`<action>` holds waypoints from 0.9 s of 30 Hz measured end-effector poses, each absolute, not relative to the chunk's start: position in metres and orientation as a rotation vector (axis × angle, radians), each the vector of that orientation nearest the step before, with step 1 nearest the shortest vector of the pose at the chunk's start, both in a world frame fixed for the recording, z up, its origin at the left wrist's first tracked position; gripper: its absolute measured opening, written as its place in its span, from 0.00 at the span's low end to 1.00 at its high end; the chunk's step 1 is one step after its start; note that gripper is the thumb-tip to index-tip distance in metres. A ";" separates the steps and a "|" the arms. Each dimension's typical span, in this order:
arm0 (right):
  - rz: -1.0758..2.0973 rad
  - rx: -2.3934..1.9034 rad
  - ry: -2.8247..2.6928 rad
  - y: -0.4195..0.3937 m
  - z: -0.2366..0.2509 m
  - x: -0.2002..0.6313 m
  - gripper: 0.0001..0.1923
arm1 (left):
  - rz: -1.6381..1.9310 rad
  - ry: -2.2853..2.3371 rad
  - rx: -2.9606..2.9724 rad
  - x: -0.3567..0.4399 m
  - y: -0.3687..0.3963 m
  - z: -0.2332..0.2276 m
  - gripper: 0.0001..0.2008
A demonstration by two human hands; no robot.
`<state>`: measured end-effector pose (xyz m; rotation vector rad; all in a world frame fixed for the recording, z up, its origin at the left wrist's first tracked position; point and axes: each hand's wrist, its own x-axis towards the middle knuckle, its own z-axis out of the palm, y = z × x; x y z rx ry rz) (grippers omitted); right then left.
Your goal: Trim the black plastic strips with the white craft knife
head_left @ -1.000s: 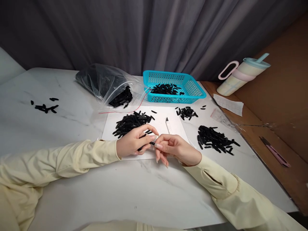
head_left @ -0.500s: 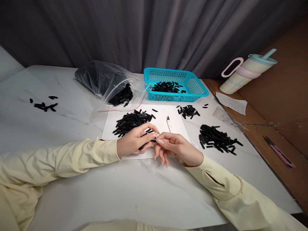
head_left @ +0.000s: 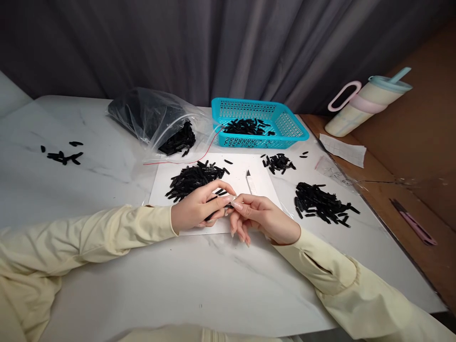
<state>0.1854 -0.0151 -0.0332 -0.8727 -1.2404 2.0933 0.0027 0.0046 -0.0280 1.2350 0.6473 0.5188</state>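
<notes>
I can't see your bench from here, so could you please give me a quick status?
Left hand and right hand pinch one small black piece over the white sheet. Craft knife just beyond fingertips.

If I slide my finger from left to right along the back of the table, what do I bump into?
Small scatter of black plastic pieces → clear plastic bag of black pieces → turquoise plastic basket → white paper slip → cream tumbler with pink handle.
</notes>
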 end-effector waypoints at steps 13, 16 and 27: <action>2.075 -0.883 -1.328 -0.017 -0.032 0.185 0.16 | 0.472 0.693 1.216 0.003 0.007 -0.026 0.07; 2.072 -0.883 -1.339 -0.017 -0.032 0.185 0.15 | 0.464 0.694 1.220 0.002 0.007 -0.027 0.07; 2.102 -0.894 -1.318 -0.016 -0.031 0.185 0.17 | 0.477 0.701 1.221 0.002 0.007 -0.026 0.07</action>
